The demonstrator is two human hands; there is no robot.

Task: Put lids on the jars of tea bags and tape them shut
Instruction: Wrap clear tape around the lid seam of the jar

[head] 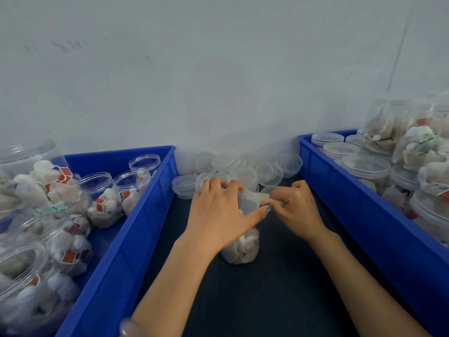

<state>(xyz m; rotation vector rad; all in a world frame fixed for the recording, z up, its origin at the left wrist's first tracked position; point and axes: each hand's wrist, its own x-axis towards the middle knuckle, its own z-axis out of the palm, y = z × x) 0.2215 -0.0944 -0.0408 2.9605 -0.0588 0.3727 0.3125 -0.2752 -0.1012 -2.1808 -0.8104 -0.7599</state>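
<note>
A clear jar of tea bags [243, 246] stands on the dark table between two blue bins, with a clear lid [249, 201] on top. My left hand [218, 212] lies over the lid, fingers curled round its rim, thumb stretched towards the right. My right hand [295, 206] sits just right of the lid and pinches a strip of pale tape [264, 197] that runs to the lid's edge. A heap of loose clear lids [245, 166] lies behind the jar against the wall.
The left blue bin [136, 215] holds several open jars of tea bags [104, 203]. The right blue bin [364, 203] holds several lidded jars [364, 169], some stacked. A white wall stands close behind. Dark table surface [267, 300] shows between my forearms.
</note>
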